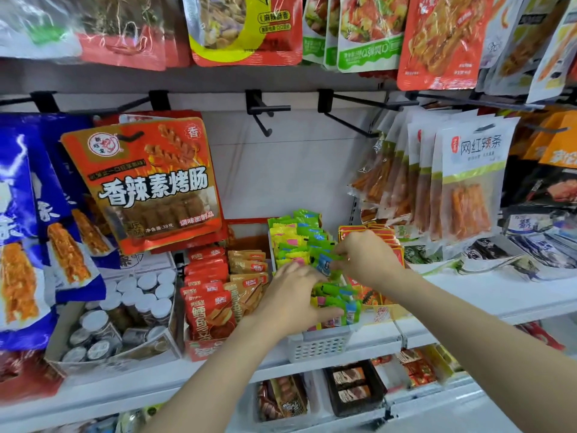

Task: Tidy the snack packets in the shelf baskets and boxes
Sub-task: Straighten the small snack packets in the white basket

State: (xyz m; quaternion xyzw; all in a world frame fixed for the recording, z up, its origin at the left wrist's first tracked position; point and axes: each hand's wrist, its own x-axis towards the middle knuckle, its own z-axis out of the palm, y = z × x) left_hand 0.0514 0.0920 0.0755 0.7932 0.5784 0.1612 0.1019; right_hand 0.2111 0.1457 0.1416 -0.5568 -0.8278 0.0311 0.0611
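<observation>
Both hands (293, 295) (365, 257) on crinkly green packets (334, 292)

red packet (146, 182) 香辣素烤肠, white packet (471, 179) 网红辣条

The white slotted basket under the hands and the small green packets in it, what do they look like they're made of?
White slotted basket: likely moulded plastic, matte, judging by its even grid of slots. Small green packets: apparently thin glossy plastic film, with crimped, zigzag-cut edges and shiny highlights.
</observation>
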